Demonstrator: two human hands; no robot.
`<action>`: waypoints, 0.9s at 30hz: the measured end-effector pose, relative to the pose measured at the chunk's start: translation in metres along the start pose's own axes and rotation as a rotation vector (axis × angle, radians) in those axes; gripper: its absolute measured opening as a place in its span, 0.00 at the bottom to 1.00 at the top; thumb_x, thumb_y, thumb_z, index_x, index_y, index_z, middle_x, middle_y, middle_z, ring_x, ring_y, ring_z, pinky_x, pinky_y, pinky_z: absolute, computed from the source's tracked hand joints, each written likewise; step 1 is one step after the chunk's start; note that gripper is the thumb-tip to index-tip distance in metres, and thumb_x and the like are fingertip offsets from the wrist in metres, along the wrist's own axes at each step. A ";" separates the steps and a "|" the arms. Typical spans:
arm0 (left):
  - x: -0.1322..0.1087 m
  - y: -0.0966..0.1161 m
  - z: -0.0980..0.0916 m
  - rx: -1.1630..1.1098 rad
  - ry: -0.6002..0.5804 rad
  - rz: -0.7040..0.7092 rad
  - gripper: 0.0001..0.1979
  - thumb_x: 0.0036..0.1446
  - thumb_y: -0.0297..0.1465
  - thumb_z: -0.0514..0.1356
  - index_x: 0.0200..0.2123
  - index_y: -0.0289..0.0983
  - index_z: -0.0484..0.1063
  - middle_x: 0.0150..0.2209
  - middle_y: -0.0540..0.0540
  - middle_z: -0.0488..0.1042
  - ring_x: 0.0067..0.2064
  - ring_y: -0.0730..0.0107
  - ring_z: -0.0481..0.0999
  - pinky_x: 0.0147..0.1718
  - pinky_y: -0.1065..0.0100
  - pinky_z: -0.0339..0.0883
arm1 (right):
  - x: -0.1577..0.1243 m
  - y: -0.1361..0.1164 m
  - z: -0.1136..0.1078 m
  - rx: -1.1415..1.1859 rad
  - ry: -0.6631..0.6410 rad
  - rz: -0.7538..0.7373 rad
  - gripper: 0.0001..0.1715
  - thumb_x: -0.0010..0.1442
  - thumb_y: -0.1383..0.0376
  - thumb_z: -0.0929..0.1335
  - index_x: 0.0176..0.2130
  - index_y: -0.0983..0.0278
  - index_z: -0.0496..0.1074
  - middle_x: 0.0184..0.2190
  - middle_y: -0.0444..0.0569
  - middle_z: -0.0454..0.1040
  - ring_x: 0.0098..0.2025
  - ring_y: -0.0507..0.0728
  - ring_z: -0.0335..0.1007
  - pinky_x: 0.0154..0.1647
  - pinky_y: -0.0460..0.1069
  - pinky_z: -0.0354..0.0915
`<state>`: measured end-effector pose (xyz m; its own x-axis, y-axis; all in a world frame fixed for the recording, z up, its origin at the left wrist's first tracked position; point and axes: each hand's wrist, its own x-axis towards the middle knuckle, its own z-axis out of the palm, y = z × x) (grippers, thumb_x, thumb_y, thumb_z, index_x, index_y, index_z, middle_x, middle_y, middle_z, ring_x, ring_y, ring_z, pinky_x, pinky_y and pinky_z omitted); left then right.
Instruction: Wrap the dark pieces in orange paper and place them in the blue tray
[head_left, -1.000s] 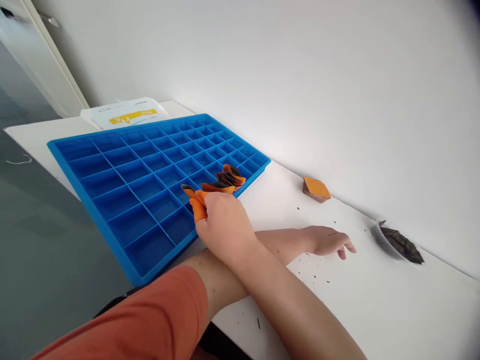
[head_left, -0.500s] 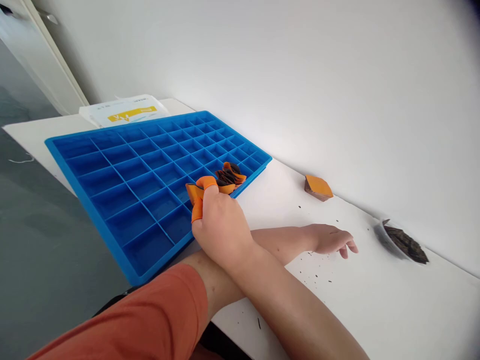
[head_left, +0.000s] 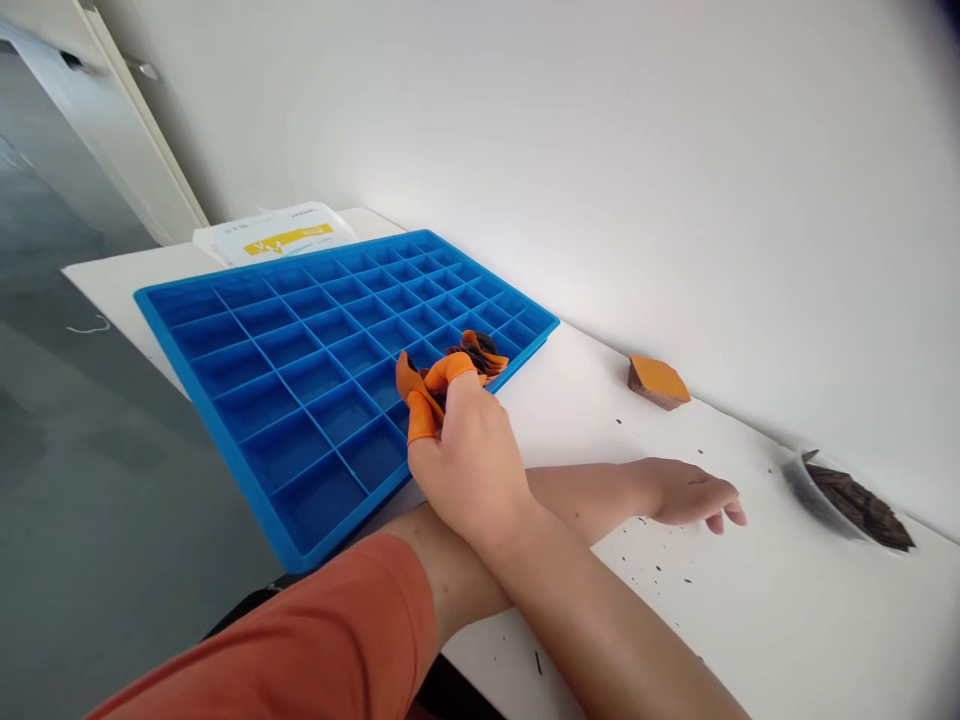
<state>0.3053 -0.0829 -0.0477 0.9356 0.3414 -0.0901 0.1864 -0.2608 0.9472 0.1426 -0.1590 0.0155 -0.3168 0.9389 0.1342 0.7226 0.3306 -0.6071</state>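
My right hand (head_left: 472,450) has orange finger cots on thumb and forefinger. It pinches a thin, bent orange-and-dark piece (head_left: 407,378) over the near edge of the blue compartment tray (head_left: 300,545). Just beyond the fingers, several similar orange-and-dark pieces (head_left: 484,355) lie bunched in the tray, partly hidden by the hand. My left arm crosses beneath the right one. Its hand (head_left: 697,495) hovers low over or rests on the white table to the right, fingers loosely extended, holding nothing visible.
A neat stack of orange-topped pieces (head_left: 658,382) sits by the wall. Farther right, a clear bowl (head_left: 814,500) holds dark brown strips (head_left: 859,505). Dark crumbs dot the white table (head_left: 585,400). Behind the tray lies a white-and-yellow packet (head_left: 277,235).
The whole view has shifted, so things appear farther right. The orange-and-dark piece in my right hand has tilted, with the fingertips angled differently around it. My left hand keeps its pose.
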 end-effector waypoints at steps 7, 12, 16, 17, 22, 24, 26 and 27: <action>-0.009 0.008 0.000 -0.007 -0.006 -0.007 0.26 0.68 0.41 0.40 0.57 0.41 0.71 0.58 0.48 0.75 0.60 0.61 0.72 0.62 0.59 0.63 | -0.005 -0.006 0.003 -0.209 -0.072 -0.021 0.03 0.65 0.67 0.64 0.38 0.60 0.62 0.29 0.46 0.73 0.26 0.55 0.67 0.27 0.50 0.60; -0.010 0.007 0.000 0.002 -0.031 0.003 0.24 0.67 0.41 0.41 0.56 0.42 0.69 0.60 0.48 0.74 0.62 0.60 0.70 0.64 0.56 0.62 | -0.002 -0.001 -0.008 -0.185 0.085 -0.252 0.06 0.66 0.69 0.62 0.36 0.59 0.62 0.30 0.47 0.74 0.37 0.59 0.73 0.50 0.59 0.70; -0.008 0.003 0.000 -0.037 -0.009 -0.021 0.22 0.65 0.43 0.43 0.53 0.45 0.70 0.58 0.51 0.75 0.60 0.59 0.72 0.61 0.53 0.65 | 0.005 0.016 -0.028 0.029 0.240 -0.173 0.02 0.68 0.65 0.61 0.40 0.57 0.60 0.35 0.46 0.76 0.36 0.57 0.74 0.47 0.59 0.72; -0.008 0.003 0.000 -0.045 -0.006 -0.016 0.22 0.64 0.44 0.44 0.53 0.45 0.70 0.58 0.51 0.76 0.60 0.59 0.72 0.60 0.53 0.65 | 0.006 0.023 -0.032 0.068 0.220 -0.123 0.03 0.68 0.64 0.62 0.42 0.57 0.59 0.35 0.46 0.75 0.34 0.56 0.74 0.42 0.58 0.72; -0.015 0.006 -0.001 -0.076 0.023 -0.014 0.20 0.62 0.43 0.46 0.49 0.45 0.70 0.56 0.52 0.76 0.59 0.60 0.72 0.62 0.55 0.64 | 0.013 0.051 -0.039 0.274 0.083 -0.094 0.11 0.67 0.59 0.66 0.45 0.57 0.59 0.39 0.46 0.76 0.39 0.56 0.76 0.40 0.55 0.72; -0.020 0.010 -0.001 -0.099 0.034 -0.040 0.18 0.61 0.42 0.47 0.47 0.45 0.69 0.56 0.52 0.76 0.59 0.61 0.73 0.62 0.56 0.64 | 0.016 0.057 -0.041 0.373 0.064 -0.096 0.11 0.67 0.58 0.66 0.45 0.56 0.59 0.39 0.46 0.76 0.40 0.56 0.77 0.40 0.54 0.73; -0.024 0.013 -0.002 -0.120 0.032 -0.050 0.16 0.61 0.41 0.48 0.46 0.44 0.69 0.55 0.52 0.76 0.59 0.61 0.74 0.63 0.56 0.64 | 0.021 0.061 -0.043 0.458 0.065 -0.082 0.11 0.67 0.58 0.67 0.44 0.56 0.58 0.39 0.46 0.76 0.40 0.56 0.78 0.39 0.54 0.74; -0.025 0.014 -0.002 -0.131 0.035 -0.048 0.15 0.60 0.41 0.48 0.45 0.44 0.69 0.55 0.51 0.75 0.59 0.61 0.74 0.63 0.56 0.64 | 0.024 0.062 -0.044 0.489 0.077 -0.074 0.11 0.66 0.58 0.67 0.44 0.55 0.58 0.39 0.46 0.76 0.40 0.57 0.78 0.38 0.54 0.74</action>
<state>0.2838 -0.0934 -0.0318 0.9151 0.3823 -0.1282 0.1881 -0.1237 0.9743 0.2073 -0.1122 0.0158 -0.2968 0.9252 0.2367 0.3212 0.3301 -0.8876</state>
